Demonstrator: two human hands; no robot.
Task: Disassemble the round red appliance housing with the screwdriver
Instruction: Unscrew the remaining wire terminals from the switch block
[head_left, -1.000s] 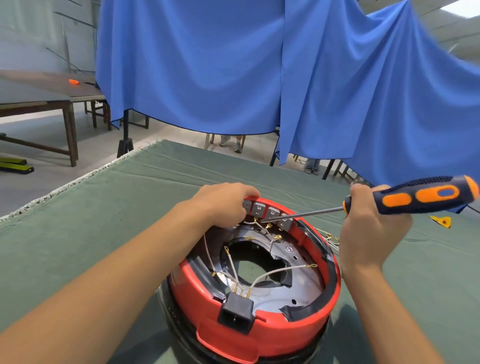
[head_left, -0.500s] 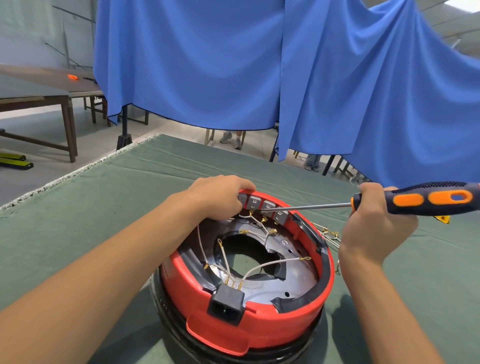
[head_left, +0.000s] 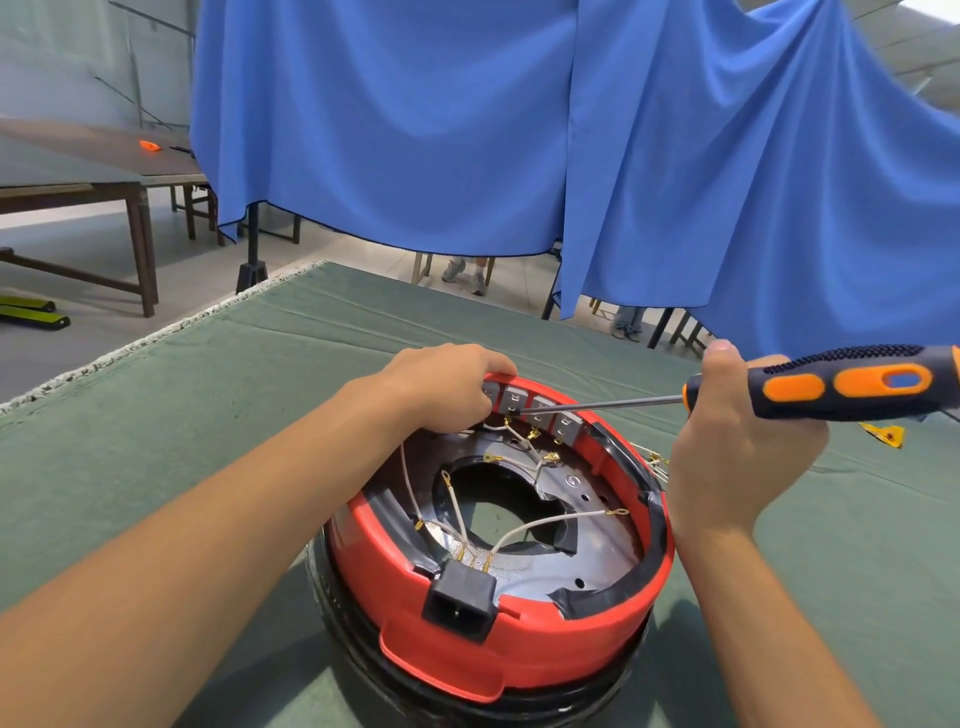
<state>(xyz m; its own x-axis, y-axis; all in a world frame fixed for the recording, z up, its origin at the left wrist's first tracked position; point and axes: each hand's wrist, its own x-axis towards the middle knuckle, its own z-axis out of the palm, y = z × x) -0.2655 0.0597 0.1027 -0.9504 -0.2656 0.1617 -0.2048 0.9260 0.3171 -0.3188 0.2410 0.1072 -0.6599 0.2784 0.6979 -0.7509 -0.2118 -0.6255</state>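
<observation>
The round red housing stands upside down on a black ring on the green table cover, its inside open with white wires, brass terminals and a black power socket at the near side. My left hand grips the far rim beside a row of grey metal switch blocks. My right hand holds the black and orange screwdriver nearly level. Its tip touches the second grey block at the far rim.
The green table cover ends in a white fringe at the left. A blue cloth hangs behind the table. A small yellow and red piece lies at the right, loose wires lie behind the housing. Wooden tables stand far left.
The screwdriver has levelled out and its tip has slid left along the grey blocks toward my left hand. The view has shifted slightly; the housing stays put.
</observation>
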